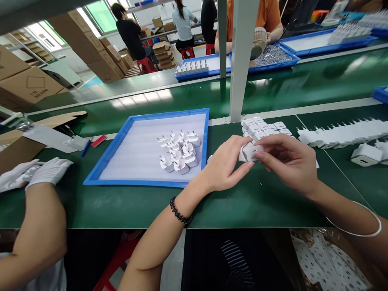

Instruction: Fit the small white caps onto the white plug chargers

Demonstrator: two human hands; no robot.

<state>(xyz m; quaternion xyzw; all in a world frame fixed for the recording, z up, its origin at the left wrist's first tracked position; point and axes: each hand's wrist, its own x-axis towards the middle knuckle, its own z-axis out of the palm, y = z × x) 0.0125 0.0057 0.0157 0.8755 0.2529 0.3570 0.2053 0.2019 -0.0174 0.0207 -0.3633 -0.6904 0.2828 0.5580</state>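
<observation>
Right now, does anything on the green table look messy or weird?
A little: the white plugs in the blue tray sit in a loose, uneven cluster toward its right side, unlike the neat plug row at far right. I see nothing clearly spilled or broken.

Factory assembly workshop, long green workbench, blue trays of white plugs, stacked cardboard boxes, seated workers

On my screen I see a blue pen just beside a small red thing, over on the left. A white post stands up tall. Farther back, I see big brown boxes, a green window, and a person in black on a red stool.
</observation>
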